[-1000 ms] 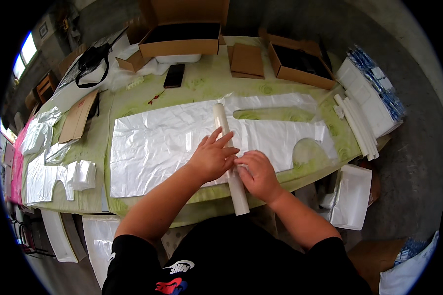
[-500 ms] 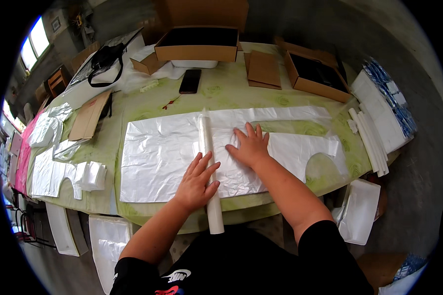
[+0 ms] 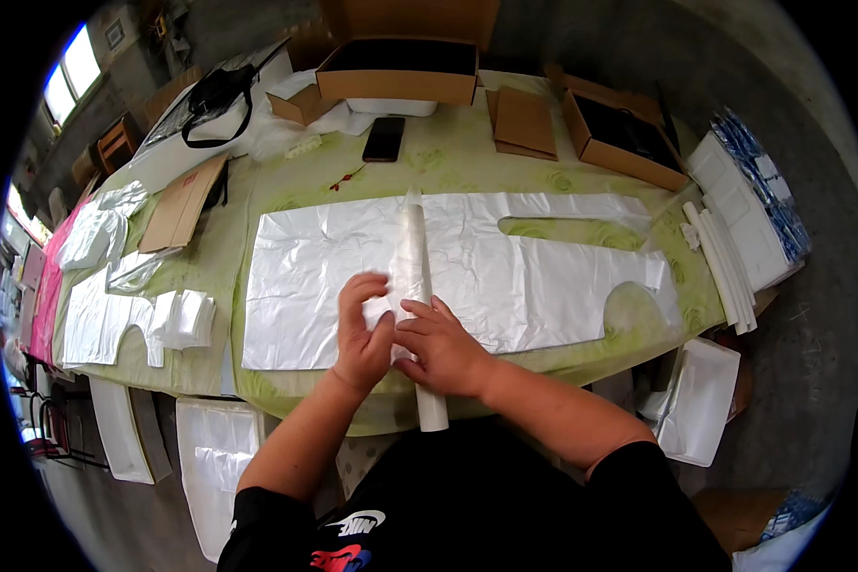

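A large translucent white plastic sheet, cut in a garment-like shape, lies flat on the green table. Across its middle lies a long white roll whose near end sticks out over the table's front edge. My left hand and my right hand are together at the roll's near part. The fingers of both curl on the roll and the plastic beside it. My right palm rests on top of the roll.
Open cardboard boxes, a flat cardboard piece and a black phone sit at the table's far side. More plastic pieces, brown cardboard and a black bag lie left. White foam strips and trays are right.
Half a second ago both hands lay flat and apart on the sheet, left and right of the roll. They have come together on the roll's near part, fingers curled.
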The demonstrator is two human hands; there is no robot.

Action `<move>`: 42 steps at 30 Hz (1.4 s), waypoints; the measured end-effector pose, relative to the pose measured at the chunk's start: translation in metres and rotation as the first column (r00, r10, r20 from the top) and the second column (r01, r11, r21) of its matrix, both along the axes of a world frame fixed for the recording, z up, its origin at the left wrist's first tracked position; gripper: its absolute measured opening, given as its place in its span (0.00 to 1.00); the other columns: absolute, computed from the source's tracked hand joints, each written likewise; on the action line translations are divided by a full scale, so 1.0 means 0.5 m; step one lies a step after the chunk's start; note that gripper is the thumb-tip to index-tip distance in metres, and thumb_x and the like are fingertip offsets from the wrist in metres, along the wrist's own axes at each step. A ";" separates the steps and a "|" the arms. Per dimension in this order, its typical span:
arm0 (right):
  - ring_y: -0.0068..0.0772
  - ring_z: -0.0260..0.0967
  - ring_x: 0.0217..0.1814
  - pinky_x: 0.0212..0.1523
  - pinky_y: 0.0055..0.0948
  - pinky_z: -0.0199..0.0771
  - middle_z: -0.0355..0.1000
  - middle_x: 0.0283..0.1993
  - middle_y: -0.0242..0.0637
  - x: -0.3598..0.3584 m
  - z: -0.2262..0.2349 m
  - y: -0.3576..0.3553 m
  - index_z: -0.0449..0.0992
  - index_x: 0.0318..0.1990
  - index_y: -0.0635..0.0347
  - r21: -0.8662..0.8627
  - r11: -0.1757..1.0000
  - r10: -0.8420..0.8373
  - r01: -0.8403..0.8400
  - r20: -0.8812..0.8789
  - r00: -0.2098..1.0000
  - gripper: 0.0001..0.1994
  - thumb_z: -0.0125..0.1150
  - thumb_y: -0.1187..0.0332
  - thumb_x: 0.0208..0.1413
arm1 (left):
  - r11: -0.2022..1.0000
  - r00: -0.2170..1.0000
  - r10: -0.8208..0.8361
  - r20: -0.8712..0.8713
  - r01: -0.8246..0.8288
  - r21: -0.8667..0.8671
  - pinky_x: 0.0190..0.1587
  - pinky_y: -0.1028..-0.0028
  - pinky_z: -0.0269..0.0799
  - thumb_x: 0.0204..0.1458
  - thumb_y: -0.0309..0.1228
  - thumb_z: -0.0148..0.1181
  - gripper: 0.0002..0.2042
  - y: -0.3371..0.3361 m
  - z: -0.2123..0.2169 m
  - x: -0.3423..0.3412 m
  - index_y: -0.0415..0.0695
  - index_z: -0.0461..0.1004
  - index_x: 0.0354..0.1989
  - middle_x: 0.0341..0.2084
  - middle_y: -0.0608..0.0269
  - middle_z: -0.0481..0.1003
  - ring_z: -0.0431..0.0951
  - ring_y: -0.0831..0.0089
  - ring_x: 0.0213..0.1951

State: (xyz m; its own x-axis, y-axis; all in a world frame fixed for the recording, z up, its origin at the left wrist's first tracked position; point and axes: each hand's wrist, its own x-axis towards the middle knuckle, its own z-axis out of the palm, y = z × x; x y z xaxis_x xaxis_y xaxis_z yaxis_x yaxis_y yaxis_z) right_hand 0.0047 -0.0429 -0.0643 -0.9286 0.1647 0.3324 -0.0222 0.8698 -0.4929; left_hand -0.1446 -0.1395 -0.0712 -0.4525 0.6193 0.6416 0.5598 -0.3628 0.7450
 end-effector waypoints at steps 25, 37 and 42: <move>0.45 0.72 0.56 0.68 0.52 0.63 0.76 0.45 0.36 -0.040 0.023 -0.133 0.79 0.41 0.55 -0.205 0.882 0.370 -0.424 -0.255 0.893 0.07 0.67 0.70 0.54 | 0.777 0.881 -0.309 -0.358 0.017 -0.629 0.72 0.51 0.54 0.59 0.37 0.62 0.11 -0.115 0.062 -0.168 0.47 0.82 0.45 0.61 0.59 0.75 0.60 0.46 0.71; 0.41 0.75 0.52 0.65 0.50 0.68 0.78 0.42 0.33 0.084 0.003 -0.114 0.81 0.41 0.54 -0.280 0.918 0.199 -0.280 -0.286 0.937 0.09 0.69 0.72 0.52 | 0.524 0.831 0.080 -0.551 -0.505 -0.686 0.75 0.59 0.53 0.57 0.31 0.61 0.30 -0.223 0.055 -0.201 0.43 0.63 0.70 0.72 0.52 0.60 0.53 0.50 0.75; 0.43 0.75 0.47 0.59 0.45 0.72 0.78 0.41 0.37 0.087 -0.007 -0.118 0.81 0.40 0.56 -0.328 0.896 0.201 -0.297 -0.297 0.933 0.08 0.69 0.73 0.52 | 0.398 0.806 0.176 -0.565 -0.583 -0.708 0.77 0.58 0.46 0.60 0.39 0.59 0.37 -0.190 0.039 -0.214 0.42 0.51 0.76 0.76 0.47 0.50 0.46 0.48 0.77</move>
